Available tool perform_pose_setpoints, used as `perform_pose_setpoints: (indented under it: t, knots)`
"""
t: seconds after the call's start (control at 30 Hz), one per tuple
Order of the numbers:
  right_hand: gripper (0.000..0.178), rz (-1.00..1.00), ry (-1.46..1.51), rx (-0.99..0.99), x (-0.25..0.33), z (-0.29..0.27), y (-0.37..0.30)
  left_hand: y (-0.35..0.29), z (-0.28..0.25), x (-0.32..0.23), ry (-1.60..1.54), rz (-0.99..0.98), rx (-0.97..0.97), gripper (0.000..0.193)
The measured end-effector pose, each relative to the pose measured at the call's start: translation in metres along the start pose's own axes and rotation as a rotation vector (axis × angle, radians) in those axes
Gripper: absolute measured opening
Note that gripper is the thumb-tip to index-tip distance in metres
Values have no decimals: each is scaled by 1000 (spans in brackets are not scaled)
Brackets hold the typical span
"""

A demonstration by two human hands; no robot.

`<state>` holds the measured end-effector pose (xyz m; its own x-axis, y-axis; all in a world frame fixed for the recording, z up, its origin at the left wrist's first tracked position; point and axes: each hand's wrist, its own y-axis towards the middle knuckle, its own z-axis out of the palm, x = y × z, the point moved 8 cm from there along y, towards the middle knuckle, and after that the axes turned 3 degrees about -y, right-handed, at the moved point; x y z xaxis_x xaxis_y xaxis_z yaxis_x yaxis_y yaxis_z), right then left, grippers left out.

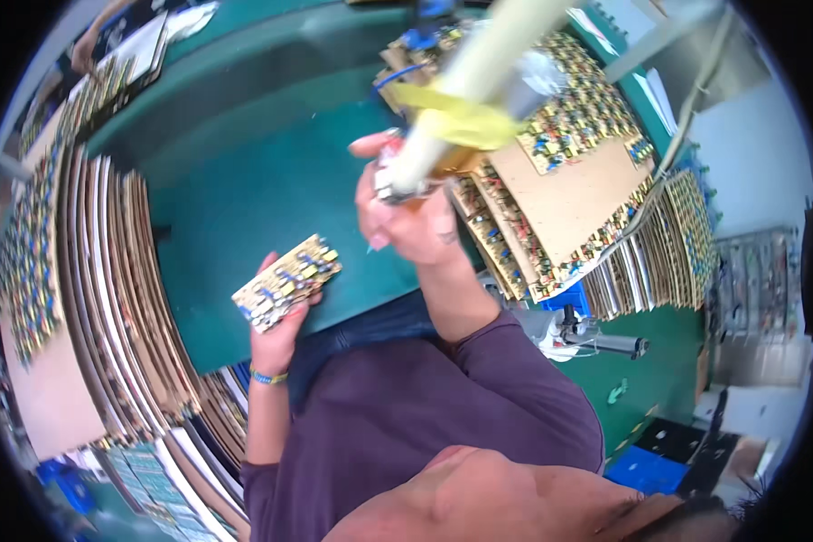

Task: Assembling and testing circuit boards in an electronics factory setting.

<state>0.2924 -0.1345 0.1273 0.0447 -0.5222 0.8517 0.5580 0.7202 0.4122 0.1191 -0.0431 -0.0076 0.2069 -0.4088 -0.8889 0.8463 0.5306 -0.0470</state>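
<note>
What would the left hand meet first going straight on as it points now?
The left hand, holding a circuit board, seems to have a free way over the green tabletop, though depth is unclear.

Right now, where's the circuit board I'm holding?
In the head view, the circuit board is left of centre in your left hand, near the green tabletop's closest edge, between the layered stack at left and your right hand.
</note>
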Motion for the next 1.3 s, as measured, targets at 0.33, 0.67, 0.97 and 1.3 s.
perform_pose_setpoints:
  t: [0.33,0.67,0.97,1.3]
  knots:
    - [53,-61,33,-72,-3,-17,3,-48,-7,-105,177,124,92,25]
    - [58,-159,11,31,3,-7,0,-222,-66,-294,363,602,-550,59]
    - [53,-125,-5,28,-12,-13,8,-200,-308,-427,115,505,-740,37]
    - [52,-84,7,-21,-31,-30,14,-156,-432,-494,936,-61,-985,26]
